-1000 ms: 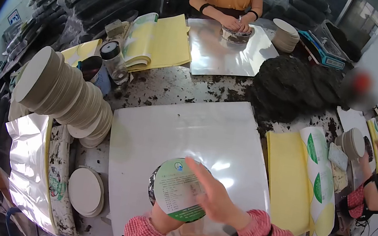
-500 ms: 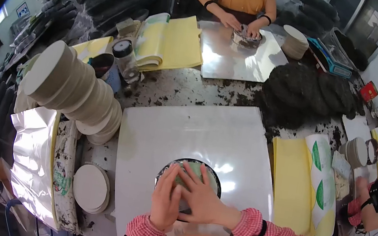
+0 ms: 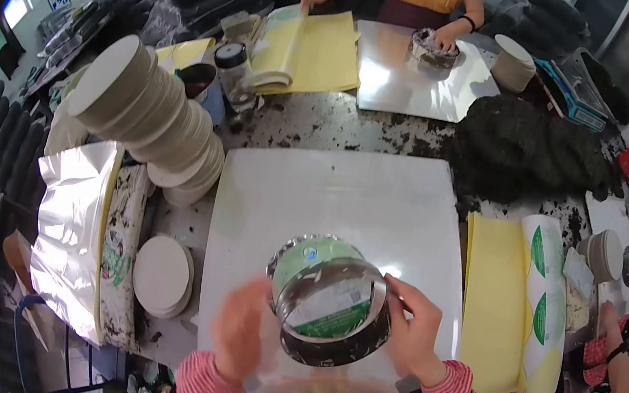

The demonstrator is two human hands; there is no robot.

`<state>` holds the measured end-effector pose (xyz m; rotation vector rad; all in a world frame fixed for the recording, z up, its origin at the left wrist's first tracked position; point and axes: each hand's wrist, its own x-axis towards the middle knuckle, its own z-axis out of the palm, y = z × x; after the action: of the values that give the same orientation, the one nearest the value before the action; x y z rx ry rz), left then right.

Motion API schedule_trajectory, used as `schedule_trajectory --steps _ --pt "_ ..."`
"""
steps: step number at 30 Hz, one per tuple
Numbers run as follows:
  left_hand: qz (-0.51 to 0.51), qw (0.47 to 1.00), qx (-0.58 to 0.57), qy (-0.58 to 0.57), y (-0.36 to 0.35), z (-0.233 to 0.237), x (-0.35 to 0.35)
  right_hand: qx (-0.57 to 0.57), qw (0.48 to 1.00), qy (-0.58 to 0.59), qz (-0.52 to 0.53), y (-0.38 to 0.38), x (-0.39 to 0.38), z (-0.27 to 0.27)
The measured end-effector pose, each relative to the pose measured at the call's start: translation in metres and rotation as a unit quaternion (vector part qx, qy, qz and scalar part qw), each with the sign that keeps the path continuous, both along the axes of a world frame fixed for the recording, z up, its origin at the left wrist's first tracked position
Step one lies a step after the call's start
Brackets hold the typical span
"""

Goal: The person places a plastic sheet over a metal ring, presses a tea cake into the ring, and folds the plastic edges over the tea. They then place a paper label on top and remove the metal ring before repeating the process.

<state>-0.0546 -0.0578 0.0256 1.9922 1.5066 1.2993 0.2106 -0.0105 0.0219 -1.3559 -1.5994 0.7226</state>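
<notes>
— From the head camera, what have those two hands got?

— A metal ring [image 3: 330, 345], tilted, held up just over the near edge of the white board [image 3: 332, 191]. There's a green-labelled disc [image 3: 311, 255] showing through it and above its far rim, with crinkled foil round the edge.

— Both hands gripping?

— The right hand [image 3: 414, 337] is, fingers curled about the ring's right side, thumb up on the rim. The left hand [image 3: 241, 335] is against the ring's left side, but it's a blur; I can't tell how tightly it's closed.

— And round about?

— To the left, a leaning stack of pale round discs [image 3: 148, 114], a smaller pile [image 3: 162, 275] below it, and a foil bag [image 3: 71, 217] at the table's edge. To the right, yellow sheets [image 3: 485, 302] beside a strip of green labels [image 3: 543, 292]. Beyond the board, a dark heap [image 3: 528, 148].

— Anyone else?

— A person across the table, one hand [image 3: 442, 42] on a round foil-wrapped piece, well apart from ours.
</notes>
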Motion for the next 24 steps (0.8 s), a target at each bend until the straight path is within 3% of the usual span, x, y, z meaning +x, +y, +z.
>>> schedule_trajectory --steps 1,2,3,4,5,7,9,11,13,15,16,18,20,23,24 --pt "0.122 0.981 -0.111 -0.105 0.014 0.001 -0.003 -0.01 1.0 -0.001 0.007 -0.008 0.0 -0.01" --pt "0.132 0.979 -0.117 -0.104 0.016 -0.009 -0.004 -0.067 0.995 0.073 0.021 -0.014 -0.003 -0.02" --pt "0.104 0.948 -0.225 -0.2 0.02 -0.024 -0.005 -0.12 0.981 0.145 0.034 -0.018 -0.006 -0.025" --pt "0.071 0.897 -0.324 -0.294 0.025 -0.032 -0.007 -0.095 0.985 0.144 0.028 -0.021 -0.01 -0.025" --pt "0.08 0.895 -0.323 -0.297 0.024 -0.031 -0.017 -0.099 0.984 0.143 0.037 -0.021 -0.008 -0.022" --pt "0.127 0.926 -0.223 -0.277 0.0 -0.033 -0.069 -0.122 0.988 0.073 0.051 -0.023 0.004 -0.016" --pt "0.145 0.916 -0.31 -0.209 -0.047 -0.001 -0.148 -0.171 0.979 0.097 0.044 -0.021 0.019 -0.027" --pt "-0.018 0.897 -0.44 0.03 -0.098 0.056 -0.195 -0.195 0.974 0.112 0.037 -0.022 0.032 -0.03" --pt "-0.133 0.716 -0.685 -0.026 -0.148 0.068 -0.216 -0.181 0.977 0.099 0.052 -0.024 0.038 -0.035" --pt "-0.139 0.771 -0.621 0.03 -0.166 0.04 -0.203 -0.154 0.982 0.094 0.06 -0.022 0.031 -0.037" --pt "-0.11 0.836 -0.537 0.039 -0.157 0.03 -0.184 -0.168 0.979 0.101 0.061 -0.024 0.027 -0.035" --pt "-0.154 0.919 -0.328 0.158 -0.119 0.016 -0.141 -0.183 0.977 0.102 0.044 -0.032 0.029 -0.029" --pt "-0.179 0.919 -0.306 0.171 -0.095 -0.002 -0.128 -0.041 0.976 -0.07 0.202 -0.037 0.032 -0.021" --pt "-0.215 0.927 -0.273 0.139 -0.082 -0.026 -0.133 0.008 0.954 -0.164 0.251 -0.06 0.031 -0.03" --pt "-0.219 0.921 -0.278 0.161 -0.083 -0.027 -0.134 -0.013 0.962 -0.13 0.239 -0.067 0.028 -0.039"
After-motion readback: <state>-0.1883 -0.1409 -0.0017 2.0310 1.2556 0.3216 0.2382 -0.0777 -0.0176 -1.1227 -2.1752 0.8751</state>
